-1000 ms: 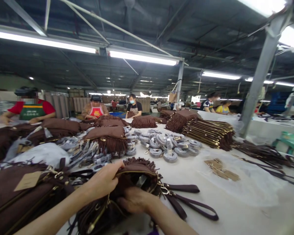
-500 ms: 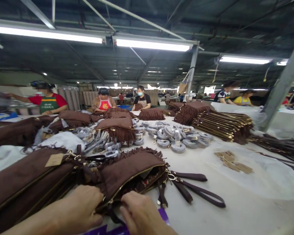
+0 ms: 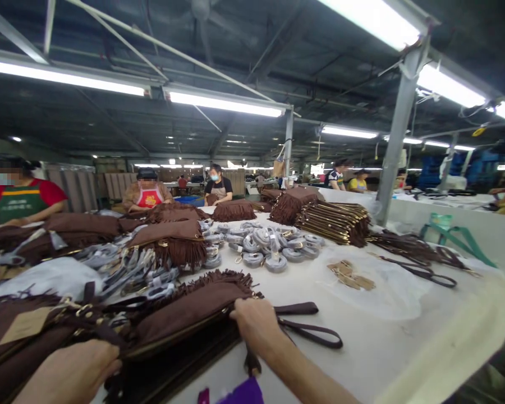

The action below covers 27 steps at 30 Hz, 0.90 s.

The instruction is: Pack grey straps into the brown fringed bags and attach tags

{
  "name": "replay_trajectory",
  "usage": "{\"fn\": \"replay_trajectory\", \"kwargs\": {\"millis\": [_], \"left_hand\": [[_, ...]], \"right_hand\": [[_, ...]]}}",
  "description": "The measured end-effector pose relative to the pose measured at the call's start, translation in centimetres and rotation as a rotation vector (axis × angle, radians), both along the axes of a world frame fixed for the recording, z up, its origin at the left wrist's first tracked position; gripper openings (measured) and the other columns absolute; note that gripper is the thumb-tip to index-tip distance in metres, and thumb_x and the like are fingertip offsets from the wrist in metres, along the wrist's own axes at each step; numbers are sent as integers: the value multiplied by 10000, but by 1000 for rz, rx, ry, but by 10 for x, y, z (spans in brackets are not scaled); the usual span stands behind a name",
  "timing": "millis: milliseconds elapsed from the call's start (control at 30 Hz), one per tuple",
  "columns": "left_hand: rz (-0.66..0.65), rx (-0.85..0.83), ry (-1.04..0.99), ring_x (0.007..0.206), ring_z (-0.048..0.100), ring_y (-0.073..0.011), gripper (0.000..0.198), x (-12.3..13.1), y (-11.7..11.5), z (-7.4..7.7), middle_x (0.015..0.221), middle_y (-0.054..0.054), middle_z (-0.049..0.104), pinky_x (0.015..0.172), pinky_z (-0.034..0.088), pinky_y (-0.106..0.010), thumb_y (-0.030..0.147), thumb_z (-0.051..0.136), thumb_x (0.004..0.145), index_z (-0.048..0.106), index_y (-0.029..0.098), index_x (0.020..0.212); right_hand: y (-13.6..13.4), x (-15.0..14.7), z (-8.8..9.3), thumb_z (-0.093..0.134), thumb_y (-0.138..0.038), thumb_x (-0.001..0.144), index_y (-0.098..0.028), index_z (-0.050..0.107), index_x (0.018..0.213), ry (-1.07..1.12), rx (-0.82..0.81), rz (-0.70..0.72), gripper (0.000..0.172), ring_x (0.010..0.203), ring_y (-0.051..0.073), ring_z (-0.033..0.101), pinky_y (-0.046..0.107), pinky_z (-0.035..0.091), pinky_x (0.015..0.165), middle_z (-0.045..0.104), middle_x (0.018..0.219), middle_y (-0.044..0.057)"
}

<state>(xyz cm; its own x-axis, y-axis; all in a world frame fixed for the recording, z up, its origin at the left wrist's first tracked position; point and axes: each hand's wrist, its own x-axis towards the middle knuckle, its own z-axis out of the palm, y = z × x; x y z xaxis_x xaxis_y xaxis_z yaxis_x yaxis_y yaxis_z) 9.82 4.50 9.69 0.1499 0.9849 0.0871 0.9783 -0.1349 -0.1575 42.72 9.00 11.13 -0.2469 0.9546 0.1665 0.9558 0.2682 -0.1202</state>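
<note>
In the head view, pinching the fringed brown pouch point(image 3: 185, 312) at its right end, on the white table point(image 3: 374, 353), with the right hand point(image 3: 256, 324); curling the left hand point(image 3: 84, 365), hiding any hold. Possibly risking snagging the dark strap point(image 3: 297, 308) by tugging unevenly.

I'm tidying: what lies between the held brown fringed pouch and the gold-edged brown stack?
Grey coiled bundles on the white tabletop, in the head view.

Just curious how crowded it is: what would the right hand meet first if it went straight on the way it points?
The brown fringed bag, most likely: the right hand seems to touch one end, though depth is unclear.
</note>
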Motion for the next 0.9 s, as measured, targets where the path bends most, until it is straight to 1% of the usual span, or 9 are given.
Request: {"fn": "replay_trajectory", "kwargs": {"millis": [67, 167, 267, 333, 433, 533, 633, 733, 900], "left_hand": [[35, -7, 15, 767, 688, -290, 408, 10, 1, 17, 810, -95, 747, 716, 497, -398, 265, 328, 855, 725, 209, 782], [101, -95, 55, 785, 702, -302, 384, 31, 1, 38, 803, -111, 752, 738, 515, -419, 178, 359, 842, 738, 184, 783], [105, -102, 134, 915, 695, -351, 349, 47, -2, 43, 945, -156, 753, 820, 519, -489, 133, 422, 809, 758, 154, 899], [52, -16, 154, 1105, 621, -393, 429, 59, -5, 37, 1194, -178, 680, 934, 470, -548, 134, 517, 734, 713, 151, 1115], [-87, 45, 89, 1316, 441, -393, 742, 93, -6, 20, 1467, -144, 435, 1061, 366, -581, 136, 539, 652, 488, 164, 1392], [-228, 45, 63, 1391, 332, -358, 876, 141, 6, 0, 1547, -119, 260, 1100, 329, -571, 92, 503, 623, 326, 169, 1478], [-285, 93, 131, 1369, 387, -315, 829, 174, 30, -17, 1527, -96, 325, 1078, 365, -575, -16, 409, 676, 353, 228, 1466], [-311, 88, 182, 1332, 450, -274, 769, 177, 53, -24, 1481, -66, 422, 1050, 417, -544, -72, 301, 747, 420, 256, 1432], [-396, 59, 93, 1350, 429, -244, 701, 161, 62, -16, 1493, -35, 410, 1079, 396, -476, -42, 274, 805, 438, 247, 1422]], "right_hand": [[16, 29, 4, 485, -233, 942, -137, 707, 942, -3, -8, -67, 241, 881, 299, 711, 349, 510, 727, 744, 918, 179], [30, 50, -3, 492, -228, 937, -144, 702, 950, 15, -29, -85, 227, 926, 297, 700, 342, 486, 756, 738, 938, 186], [31, 56, -16, 500, -256, 926, -138, 708, 915, 63, -60, -63, 240, 927, 323, 693, 358, 476, 742, 735, 939, 199], [28, 59, -21, 503, -268, 913, -144, 707, 864, 118, -90, -22, 244, 913, 316, 689, 347, 468, 727, 738, 923, 185], [25, 66, -23, 472, -271, 906, -175, 678, 723, 239, -162, 83, 291, 780, 216, 685, 261, 450, 674, 736, 752, 83], [22, 69, -23, 460, -238, 872, -180, 609, 597, 340, -233, 168, 318, 594, 133, 622, 191, 417, 576, 660, 562, 4], [21, 75, -28, 482, -200, 814, -177, 558, 544, 504, -326, 241, 282, 504, 112, 549, 182, 370, 489, 611, 510, -15], [20, 90, -33, 490, -183, 799, -172, 564, 551, 665, -356, 238, 259, 501, 112, 513, 193, 345, 487, 609, 520, -15], [5, 112, -30, 502, -203, 832, -165, 621, 628, 689, -246, 167, 239, 534, 103, 500, 195, 348, 517, 635, 603, -8]]}}
